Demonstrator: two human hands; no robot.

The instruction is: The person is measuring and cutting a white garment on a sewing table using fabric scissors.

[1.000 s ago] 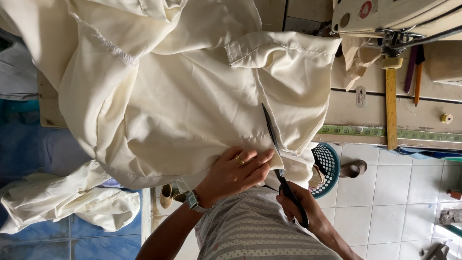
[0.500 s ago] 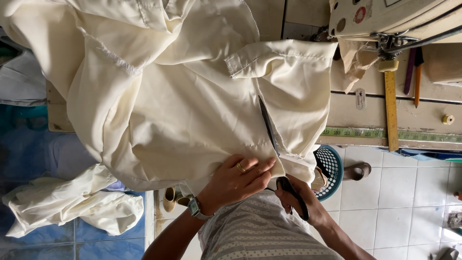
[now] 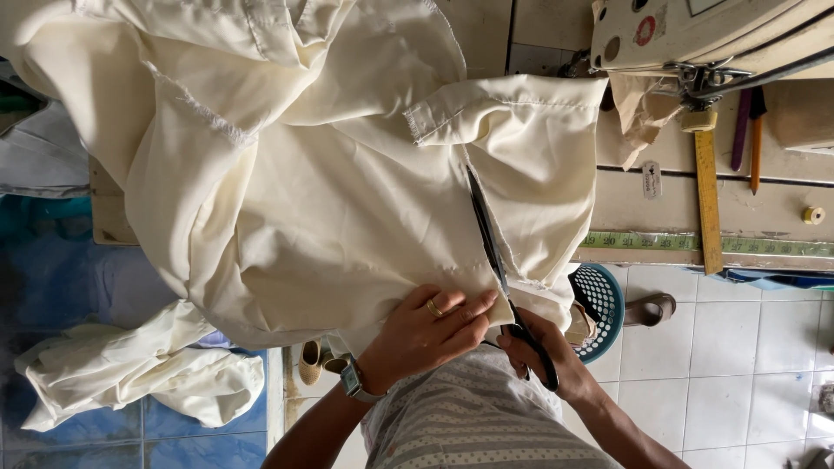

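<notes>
Scissors (image 3: 499,260) with dark blades and black handles lie along a cut line in the cream fabric (image 3: 347,191), blade tips pointing away from the person, the handles enclosed by the right hand (image 3: 543,356). Right-hand fingers are curled through and around the handle loops; the blades appear nearly closed, with the fabric parted on either side of them. Left hand (image 3: 430,334) lies flat on the fabric just beside the blades, fingers (image 3: 469,308) extended and held loosely together, fingertips touching the cloth edge next to the scissor pivot. A gold ring (image 3: 432,307) sits on one left finger and a wristwatch (image 3: 352,380) on the left wrist. The fabric is draped over the table (image 3: 660,200) and hangs beyond the left-hand fingers toward the floor. Beyond the blade tips stands a sewing machine (image 3: 695,35). Past the right-hand fingers, on the table, lie a yellow ruler (image 3: 708,200) and a green measuring tape (image 3: 643,241). A blue perforated basket (image 3: 599,304) stands on the tiled floor just beside the right hand.
</notes>
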